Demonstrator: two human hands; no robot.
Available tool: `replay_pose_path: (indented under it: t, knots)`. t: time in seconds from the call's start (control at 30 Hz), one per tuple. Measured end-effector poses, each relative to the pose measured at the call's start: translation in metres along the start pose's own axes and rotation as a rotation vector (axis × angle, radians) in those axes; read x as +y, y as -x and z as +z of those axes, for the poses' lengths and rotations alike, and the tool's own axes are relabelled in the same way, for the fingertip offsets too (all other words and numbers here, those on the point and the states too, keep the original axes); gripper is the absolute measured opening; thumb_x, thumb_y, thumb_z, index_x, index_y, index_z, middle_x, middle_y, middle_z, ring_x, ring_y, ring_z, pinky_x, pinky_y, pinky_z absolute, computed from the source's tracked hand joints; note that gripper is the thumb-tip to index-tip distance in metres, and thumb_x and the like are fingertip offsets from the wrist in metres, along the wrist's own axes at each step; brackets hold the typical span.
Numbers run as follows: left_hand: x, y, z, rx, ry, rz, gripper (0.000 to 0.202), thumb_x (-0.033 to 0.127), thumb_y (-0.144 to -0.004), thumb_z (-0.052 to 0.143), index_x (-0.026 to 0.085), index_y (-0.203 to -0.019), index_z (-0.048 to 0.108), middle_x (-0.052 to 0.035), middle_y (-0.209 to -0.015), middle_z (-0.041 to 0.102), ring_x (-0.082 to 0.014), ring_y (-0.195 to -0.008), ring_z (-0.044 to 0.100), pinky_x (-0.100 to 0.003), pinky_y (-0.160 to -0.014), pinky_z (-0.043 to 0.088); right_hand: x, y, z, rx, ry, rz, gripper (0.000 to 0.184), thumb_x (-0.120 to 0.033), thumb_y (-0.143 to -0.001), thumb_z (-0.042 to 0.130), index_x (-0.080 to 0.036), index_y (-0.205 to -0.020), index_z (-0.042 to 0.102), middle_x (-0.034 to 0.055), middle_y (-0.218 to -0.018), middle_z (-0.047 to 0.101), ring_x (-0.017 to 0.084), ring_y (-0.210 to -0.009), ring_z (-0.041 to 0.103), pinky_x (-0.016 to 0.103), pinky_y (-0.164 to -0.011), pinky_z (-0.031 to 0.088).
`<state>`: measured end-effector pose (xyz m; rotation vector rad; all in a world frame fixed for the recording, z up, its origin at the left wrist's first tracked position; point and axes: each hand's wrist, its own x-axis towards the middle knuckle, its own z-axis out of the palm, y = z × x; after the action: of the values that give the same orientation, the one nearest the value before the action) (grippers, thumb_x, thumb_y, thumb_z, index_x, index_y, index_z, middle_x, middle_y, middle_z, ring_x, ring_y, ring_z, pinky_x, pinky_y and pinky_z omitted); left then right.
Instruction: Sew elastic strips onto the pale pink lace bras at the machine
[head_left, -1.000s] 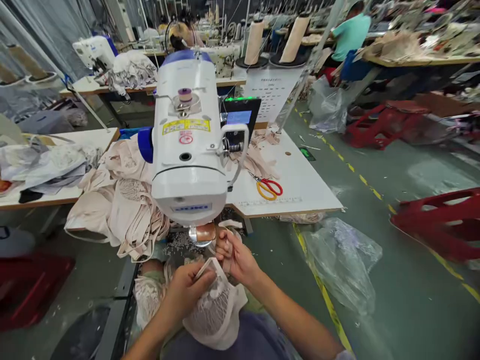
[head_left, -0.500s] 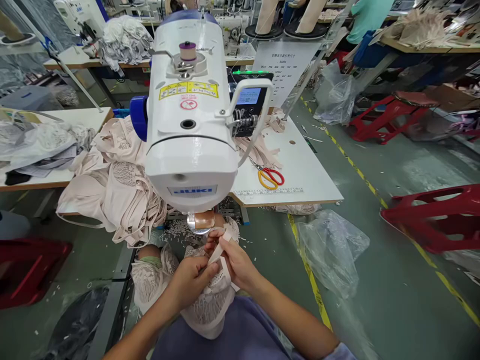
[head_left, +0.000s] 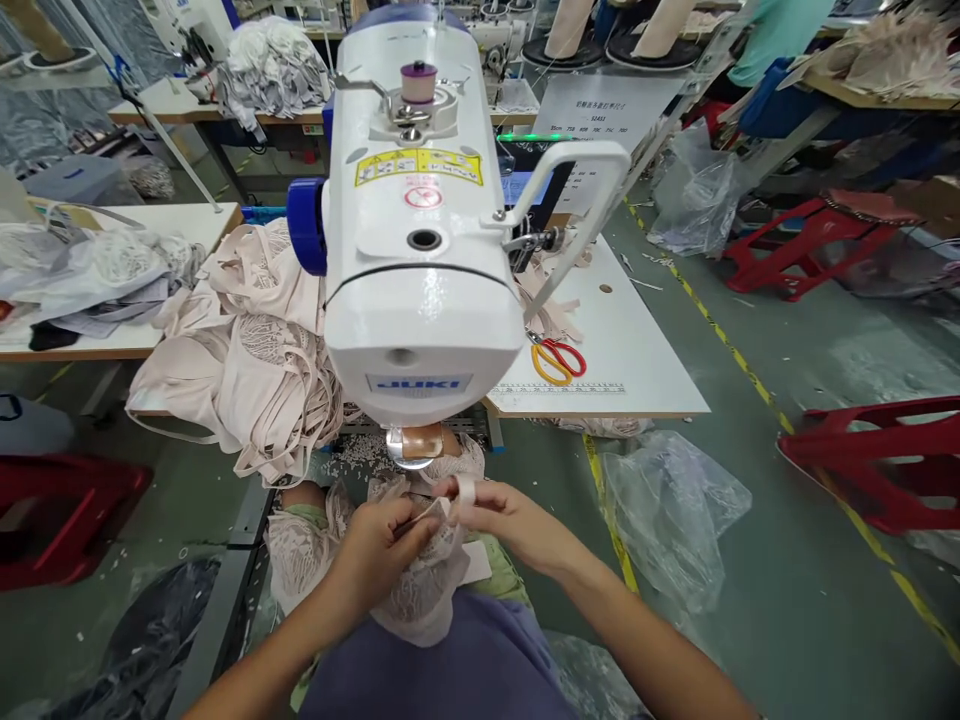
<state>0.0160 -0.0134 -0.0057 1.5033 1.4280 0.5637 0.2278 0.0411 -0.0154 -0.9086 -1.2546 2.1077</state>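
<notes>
Below the sewing machine head (head_left: 424,345), a pale beige lace bra (head_left: 416,605) lies over my lap. My left hand (head_left: 371,550) is closed, pinching the bra's edge between thumb and fingers. Close beside it on the right, my right hand (head_left: 514,515) is closed on a narrow pale strap (head_left: 466,490), which loops over the fingers. The strap's far end is hidden behind the hands. Another lace piece (head_left: 300,555) hangs over my leg at the left. The machine's rounded metal arm end (head_left: 412,447) sits just beyond my hands.
A heap of beige bras (head_left: 240,370) stands left of the machine. Scissors (head_left: 556,360) with red and yellow handles lie on the white table (head_left: 645,345) at right, above a printed ruler. Red stools (head_left: 885,460) and a clear plastic bag (head_left: 675,510) are on the floor.
My right hand has turned and drawn slightly right, with the strap now looped over its fingers. My left hand still pinches the bra. The view has shifted a little.
</notes>
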Motion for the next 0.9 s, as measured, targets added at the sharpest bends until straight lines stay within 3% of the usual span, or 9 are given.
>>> replay_pose_path:
  t: [0.1, 0.2, 0.3, 0.4, 0.47, 0.53, 0.63, 0.83, 0.9]
  knots:
    - [0.001, -0.001, -0.003, -0.015, 0.012, 0.015, 0.039, 0.039, -0.091, 0.053, 0.019, -0.059, 0.043, 0.0050, -0.057, 0.035, -0.0107, -0.056, 0.034, -0.023, -0.053, 0.022, -0.005, 0.001, 0.014, -0.018, 0.271, -0.120, 0.024, -0.041, -0.091, 0.063, -0.023, -0.095, 0.079, 0.0044, -0.096, 0.069, 0.018, -0.087, 0.061, 0.030, -0.077, 0.045]
    - [0.002, -0.003, -0.002, -0.026, 0.075, 0.114, 0.031, 0.035, -0.087, 0.060, 0.017, -0.064, 0.053, -0.0004, -0.074, 0.050, -0.0143, -0.072, 0.049, -0.023, -0.063, 0.035, -0.003, 0.000, 0.023, 0.061, 0.412, -0.255, 0.022, -0.037, -0.094, 0.061, -0.025, -0.096, 0.079, 0.0045, -0.093, 0.070, 0.019, -0.086, 0.063, 0.030, -0.077, 0.046]
    - [-0.004, -0.002, 0.012, -0.011, 0.215, 0.161, 0.025, 0.037, -0.089, 0.061, 0.016, -0.075, 0.060, -0.0047, -0.087, 0.056, -0.0177, -0.083, 0.054, -0.025, -0.073, 0.042, -0.003, -0.003, 0.023, 0.115, 0.403, -0.315, 0.020, -0.035, -0.093, 0.062, -0.024, -0.094, 0.079, 0.0043, -0.092, 0.070, 0.019, -0.084, 0.063, 0.030, -0.076, 0.046]
    - [-0.014, 0.001, 0.027, 0.153, 0.303, 0.127, 0.025, 0.040, -0.095, 0.053, 0.017, -0.086, 0.058, -0.0007, -0.074, 0.055, -0.0136, -0.065, 0.050, -0.023, -0.059, 0.040, -0.006, -0.008, 0.018, 0.165, 0.296, -0.277, 0.021, -0.037, -0.091, 0.064, -0.022, -0.089, 0.079, 0.0042, -0.087, 0.070, 0.018, -0.082, 0.062, 0.029, -0.073, 0.046]
    - [-0.018, 0.002, 0.029, 0.237, 0.200, 0.208, 0.021, 0.034, -0.097, 0.050, 0.017, -0.106, 0.058, -0.0001, -0.073, 0.059, -0.0124, -0.059, 0.051, -0.022, -0.056, 0.040, -0.011, -0.014, 0.011, 0.163, 0.192, -0.197, 0.024, -0.042, -0.089, 0.066, -0.021, -0.090, 0.078, 0.0042, -0.086, 0.070, 0.017, -0.078, 0.062, 0.029, -0.070, 0.047]
    - [-0.018, -0.001, 0.020, 0.251, -0.035, 0.420, 0.029, 0.024, -0.097, 0.049, 0.019, -0.124, 0.057, -0.0006, -0.073, 0.063, -0.0128, -0.059, 0.055, -0.022, -0.057, 0.041, -0.017, -0.021, 0.001, 0.139, 0.090, -0.124, 0.031, -0.047, -0.089, 0.065, -0.020, -0.097, 0.077, 0.0044, -0.087, 0.070, 0.016, -0.075, 0.061, 0.028, -0.068, 0.048]
    - [-0.011, -0.010, -0.004, 0.271, -0.348, 0.647, 0.034, 0.014, -0.095, 0.046, 0.020, -0.123, 0.064, 0.0000, -0.063, 0.063, -0.0128, -0.053, 0.056, -0.022, -0.053, 0.038, -0.028, -0.035, -0.016, 0.142, 0.011, -0.110, 0.036, -0.051, -0.089, 0.063, -0.019, -0.099, 0.076, 0.0025, -0.078, 0.066, 0.013, -0.068, 0.059, 0.026, -0.065, 0.048]
    - [0.014, -0.025, -0.033, 0.309, -0.264, 0.327, 0.031, 0.025, -0.097, 0.049, 0.020, -0.119, 0.071, -0.0073, -0.108, 0.077, -0.0191, -0.088, 0.074, -0.024, -0.075, 0.055, -0.049, -0.070, -0.030, 0.253, 0.169, -0.261, 0.018, -0.036, -0.079, 0.075, -0.021, -0.073, 0.068, -0.0008, -0.060, 0.058, 0.014, -0.059, 0.051, 0.025, -0.053, 0.041]
    - [0.020, -0.026, -0.036, 0.301, -0.209, 0.244, 0.030, 0.028, -0.096, 0.050, 0.022, -0.116, 0.073, -0.0050, -0.108, 0.077, -0.0193, -0.086, 0.074, -0.024, -0.074, 0.055, -0.056, -0.080, -0.025, 0.312, 0.155, -0.333, 0.015, -0.029, -0.074, 0.079, -0.023, -0.071, 0.065, -0.0012, -0.062, 0.057, 0.016, -0.064, 0.051, 0.026, -0.056, 0.043]
